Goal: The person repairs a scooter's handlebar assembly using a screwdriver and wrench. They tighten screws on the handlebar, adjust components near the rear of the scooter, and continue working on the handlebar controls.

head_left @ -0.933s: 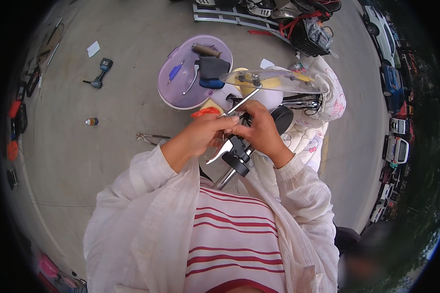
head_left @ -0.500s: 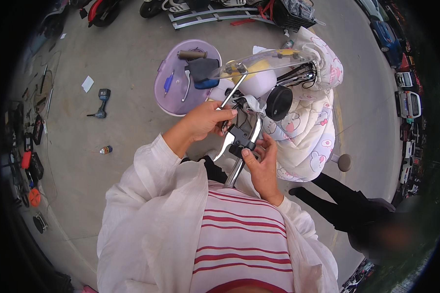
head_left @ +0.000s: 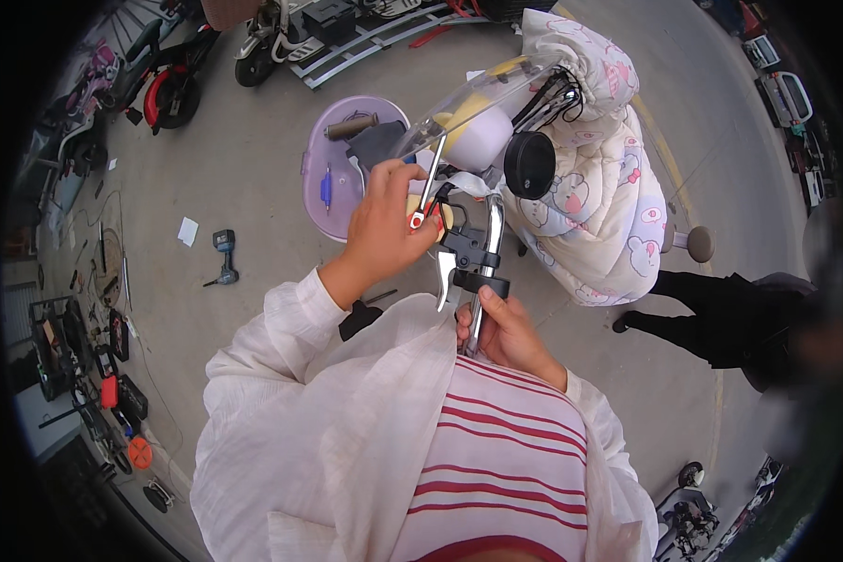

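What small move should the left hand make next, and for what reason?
Probably the left hand should guide the lower end of the metal rod toward the black bracket: this hand holds the rod, whose lower end appears apart from the bracket, while the right hand grips the handlebar and could steady it.

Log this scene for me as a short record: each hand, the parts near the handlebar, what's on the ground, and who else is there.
Left hand: at the lower end of a thin silver metal rod; exact grip unclear
Right hand: wrapped around a shiny chrome handlebar tube, just below a black clamp
Near handlebar: silver brake lever, round black disc, clear curved plastic windshield
Ground: lilac oval plastic tub, blue-and-black cordless drill
Other person: one in black clothing, at right
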Demonstrator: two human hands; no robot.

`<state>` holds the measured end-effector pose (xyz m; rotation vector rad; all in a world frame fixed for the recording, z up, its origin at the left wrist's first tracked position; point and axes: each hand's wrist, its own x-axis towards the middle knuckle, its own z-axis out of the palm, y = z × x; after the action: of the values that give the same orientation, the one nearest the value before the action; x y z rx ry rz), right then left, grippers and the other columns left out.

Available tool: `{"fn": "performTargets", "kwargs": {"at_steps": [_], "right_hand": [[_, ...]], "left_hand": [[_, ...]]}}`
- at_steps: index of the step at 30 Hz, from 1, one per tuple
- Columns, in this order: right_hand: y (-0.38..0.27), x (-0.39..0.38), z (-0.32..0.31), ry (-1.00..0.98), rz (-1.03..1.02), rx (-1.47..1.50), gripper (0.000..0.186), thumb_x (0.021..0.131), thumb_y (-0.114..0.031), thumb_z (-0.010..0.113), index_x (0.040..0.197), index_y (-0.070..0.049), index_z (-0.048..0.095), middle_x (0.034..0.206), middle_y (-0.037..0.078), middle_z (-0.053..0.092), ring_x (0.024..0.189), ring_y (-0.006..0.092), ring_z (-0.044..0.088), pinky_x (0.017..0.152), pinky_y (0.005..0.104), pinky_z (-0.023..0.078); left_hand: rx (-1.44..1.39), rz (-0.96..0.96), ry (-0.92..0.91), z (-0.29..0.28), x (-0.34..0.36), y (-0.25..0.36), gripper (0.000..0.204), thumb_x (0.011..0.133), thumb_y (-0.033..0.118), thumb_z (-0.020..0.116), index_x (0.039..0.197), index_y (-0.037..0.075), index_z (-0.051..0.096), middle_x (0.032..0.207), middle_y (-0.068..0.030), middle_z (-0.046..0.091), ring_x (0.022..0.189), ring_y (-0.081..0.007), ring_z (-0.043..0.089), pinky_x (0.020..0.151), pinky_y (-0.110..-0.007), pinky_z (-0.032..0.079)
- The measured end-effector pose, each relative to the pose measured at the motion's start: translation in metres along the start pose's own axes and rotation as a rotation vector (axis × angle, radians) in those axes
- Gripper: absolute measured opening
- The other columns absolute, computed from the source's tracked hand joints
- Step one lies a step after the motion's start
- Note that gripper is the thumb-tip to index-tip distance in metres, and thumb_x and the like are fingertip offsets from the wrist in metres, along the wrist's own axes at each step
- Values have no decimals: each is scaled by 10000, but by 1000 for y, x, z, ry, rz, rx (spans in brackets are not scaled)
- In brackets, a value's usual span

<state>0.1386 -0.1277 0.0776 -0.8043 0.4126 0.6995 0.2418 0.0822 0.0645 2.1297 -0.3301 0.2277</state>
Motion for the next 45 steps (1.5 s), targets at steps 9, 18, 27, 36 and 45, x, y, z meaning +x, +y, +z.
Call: {"fn": "performTargets", "kwargs": {"at_steps": [9, 18, 27, 36, 45], "right_hand": [[43, -10, 49, 1076, -1141, -1554, 407, 920, -168, 634, 1228, 54, 486, 851, 106, 610, 700, 181, 572, 621, 294, 475], [74, 44, 89, 711, -575, -533, 330, 1013, -306, 484, 1152, -11, 538, 791, 19, 547, 646, 92, 508, 518, 249, 426], [88, 75, 84, 1024, -721, -605, 284, 991, -241, 494, 901, 11, 587, 696, 130, 568, 602, 214, 511, 587, 369, 417], [91, 80, 84, 1073, -767, -602, 305, 989, -255, 501, 929, 25, 604, 737, 179, 606, 664, 276, 567, 634, 405, 439], [79, 68, 91, 1061, -683, -651, 302, 984, -254, 499, 936, 23, 609, 748, 172, 615, 680, 276, 581, 642, 396, 439]], "left_hand": [[104, 722, -405, -41, 17, -18, 455, 719, 131, 734, 1158, 117, 616, 1201, -13, 613, 794, -233, 610, 668, -348, 489], [227, 986, -573, -37, 58, -18, 232, 747, 276, 717, 910, 144, 616, 939, 36, 578, 806, -194, 575, 664, -345, 476], [170, 1017, -549, -35, 48, -19, 141, 756, 278, 711, 771, 148, 658, 723, 11, 598, 800, -191, 549, 727, -354, 416], [216, 844, -359, -27, 10, -18, 102, 771, 192, 684, 747, 100, 650, 679, -35, 594, 687, -228, 584, 683, -376, 425], [67, 712, -369, -33, 3, -17, 52, 793, 155, 642, 789, 108, 619, 723, -57, 593, 574, -265, 624, 436, -365, 456]]}}
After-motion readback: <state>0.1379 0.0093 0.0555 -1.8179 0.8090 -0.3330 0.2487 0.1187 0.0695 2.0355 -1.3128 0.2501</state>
